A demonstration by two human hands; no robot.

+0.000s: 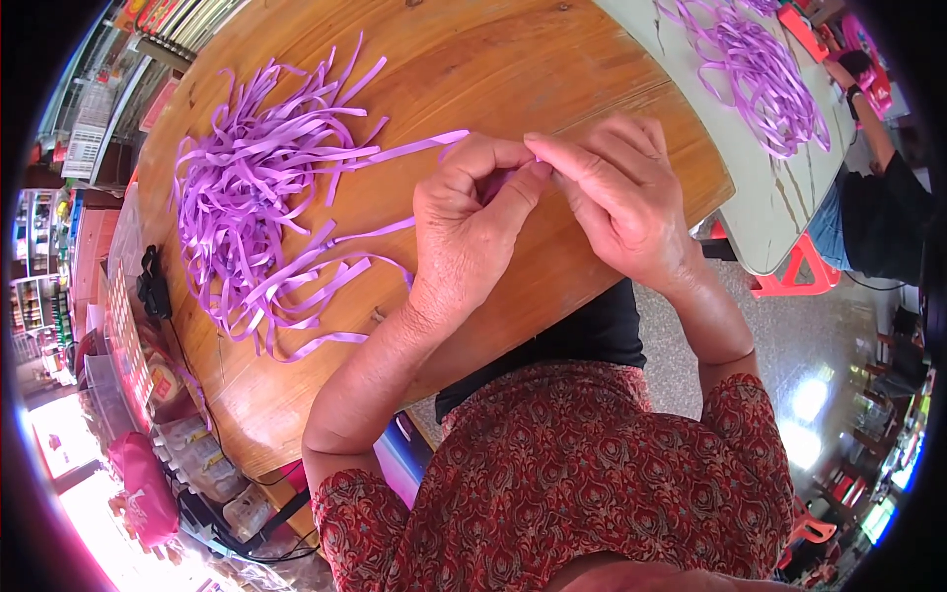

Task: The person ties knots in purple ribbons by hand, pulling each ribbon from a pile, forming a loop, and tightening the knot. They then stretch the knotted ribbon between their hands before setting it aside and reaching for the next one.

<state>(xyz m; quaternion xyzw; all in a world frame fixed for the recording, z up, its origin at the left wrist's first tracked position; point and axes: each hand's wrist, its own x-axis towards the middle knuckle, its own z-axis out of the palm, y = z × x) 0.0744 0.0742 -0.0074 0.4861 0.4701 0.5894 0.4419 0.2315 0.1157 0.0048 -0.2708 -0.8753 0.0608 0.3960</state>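
Grip: left hand [464, 222] and right hand [621, 197] pinched together on one purple ribbon strip [414, 148], fingertips touching.
Strip: trailing left to ribbon pile [256, 197] mid wooden table [513, 59].
Risk: likely snagging in pile, dragging tangled strips toward near edge.

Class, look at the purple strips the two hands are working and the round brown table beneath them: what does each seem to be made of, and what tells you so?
The thin purple strips look like plastic ribbon, possibly satin: flat, even in width, softly glossy, curling loosely in a heap. The round brown table looks like varnished wood: grain lines and a warm sheen show. The left hand and right hand pinch one strip between them.
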